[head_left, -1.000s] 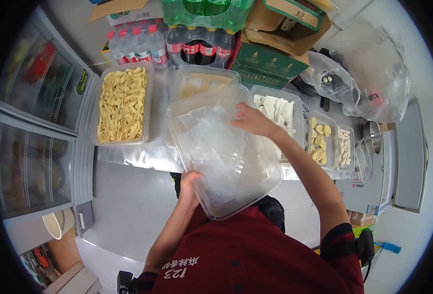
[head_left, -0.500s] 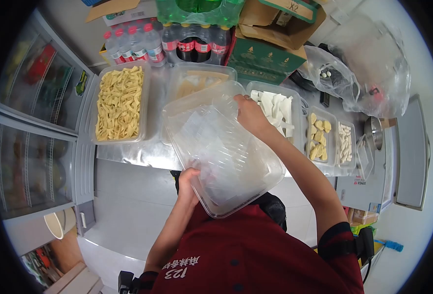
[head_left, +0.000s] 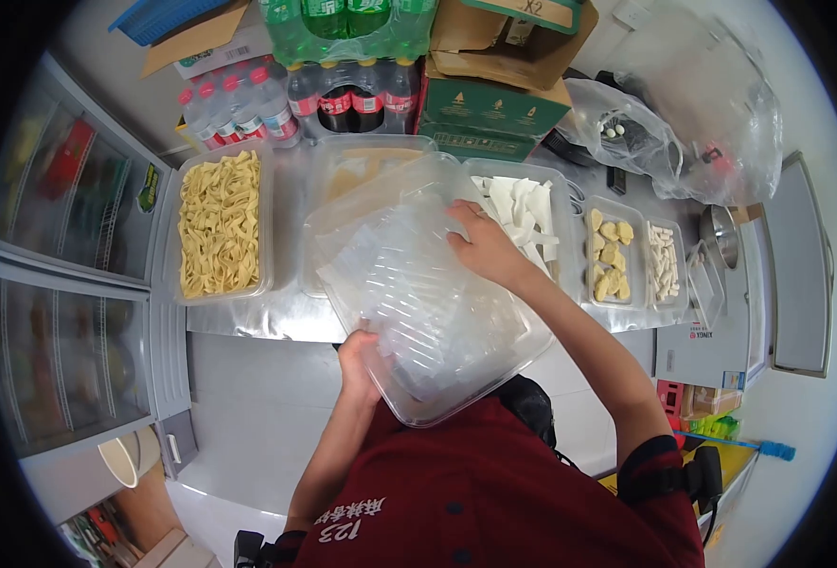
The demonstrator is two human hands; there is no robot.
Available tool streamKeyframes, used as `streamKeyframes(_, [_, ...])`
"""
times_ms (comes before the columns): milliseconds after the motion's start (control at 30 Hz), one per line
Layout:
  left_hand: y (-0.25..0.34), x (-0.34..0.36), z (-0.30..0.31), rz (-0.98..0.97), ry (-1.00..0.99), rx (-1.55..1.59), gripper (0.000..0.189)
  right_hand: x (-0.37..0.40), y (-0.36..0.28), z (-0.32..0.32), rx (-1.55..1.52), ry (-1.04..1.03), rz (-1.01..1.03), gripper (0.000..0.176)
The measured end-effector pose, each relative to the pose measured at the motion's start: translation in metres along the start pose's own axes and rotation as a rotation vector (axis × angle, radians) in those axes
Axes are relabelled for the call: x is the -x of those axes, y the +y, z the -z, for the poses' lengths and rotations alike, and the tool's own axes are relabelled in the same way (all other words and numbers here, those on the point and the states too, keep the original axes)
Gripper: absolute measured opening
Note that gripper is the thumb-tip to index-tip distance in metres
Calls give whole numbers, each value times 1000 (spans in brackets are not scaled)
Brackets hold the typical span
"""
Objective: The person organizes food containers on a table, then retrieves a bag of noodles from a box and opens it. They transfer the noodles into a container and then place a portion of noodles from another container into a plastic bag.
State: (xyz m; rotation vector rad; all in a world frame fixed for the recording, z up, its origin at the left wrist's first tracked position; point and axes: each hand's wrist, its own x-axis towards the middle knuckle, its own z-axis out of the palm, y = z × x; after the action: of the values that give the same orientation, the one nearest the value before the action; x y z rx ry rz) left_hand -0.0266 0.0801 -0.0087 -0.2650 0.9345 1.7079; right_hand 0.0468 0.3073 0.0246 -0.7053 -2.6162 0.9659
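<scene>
A large clear plastic tub (head_left: 433, 417) is tilted in front of my body, over the near edge of the metal table. Crumpled clear plastic film or bags (head_left: 414, 312) lie in it. My left hand (head_left: 358, 366) grips the tub's left side, thumb over the wall. My right hand (head_left: 483, 244) reaches over the tub's far right side, thumb and fingers apart, fingertips right at the clear plastic. Behind the tub, partly covered by it, stands another clear tub with flat tan pieces (head_left: 352, 170). White strips (head_left: 523, 213) fill a tub beside my right hand.
A tub of yellow noodle-like strips (head_left: 220, 227) stands left on the metal table (head_left: 258, 322). Right are tubs with yellow chunks (head_left: 611, 256) and small white sticks (head_left: 663, 260), and a metal bowl (head_left: 719, 235). Bottles (head_left: 352, 95) and a green carton (head_left: 494, 118) line the back.
My right hand has left its grip on the tub's far rim and moved inward, its fingers spreading. The left hand keeps its hold. The camera view has shifted slightly.
</scene>
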Motion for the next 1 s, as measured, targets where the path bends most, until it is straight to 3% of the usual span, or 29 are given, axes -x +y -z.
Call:
streamKeyframes(100, [9, 1, 0, 9, -14, -19, 61, 16, -9, 15, -14, -168, -55, 38])
streamKeyframes(200, [13, 2, -5, -3, 59, -59, 60, 26, -18, 11, 200, -298, -88, 37])
streamKeyframes(267, [14, 2, -8, -16, 59, -63, 61, 23, -35, 14, 405, -156, 156, 40])
streamKeyframes(300, [13, 3, -10, -16, 54, -72, 61, 18, -42, 11, 402, -156, 156, 40])
streamKeyframes(367, [10, 4, -15, -12, 47, -78, 60, -1, -57, 1, 240, -163, 488, 48])
streamKeyframes(500, [5, 6, -17, 19, 89, -210, 58, -23, -65, -30, 132, -229, 501, 59])
streamKeyframes(567, [5, 7, -18, 27, 80, -172, 57, -31, -63, -36, 351, -333, 403, 55])
streamKeyframes(700, [3, 8, -12, 16, 57, -144, 57, -46, -58, -25, 344, -575, 281, 43])
streamKeyframes(800, [6, 6, -7, -13, 5, -137, 59, -53, -53, -17, 353, -479, 206, 32])
streamKeyframes(900, [13, 6, -10, -7, 38, -105, 61, -49, -48, -11, 326, -296, 345, 26])
streamKeyframes(967, [19, 8, 2, -18, 54, -105, 61, -29, -54, 6, 160, 40, 448, 32])
streamKeyframes(1000, [22, 7, 10, -30, 68, -101, 61, -17, -49, 18, 181, 54, 432, 32])
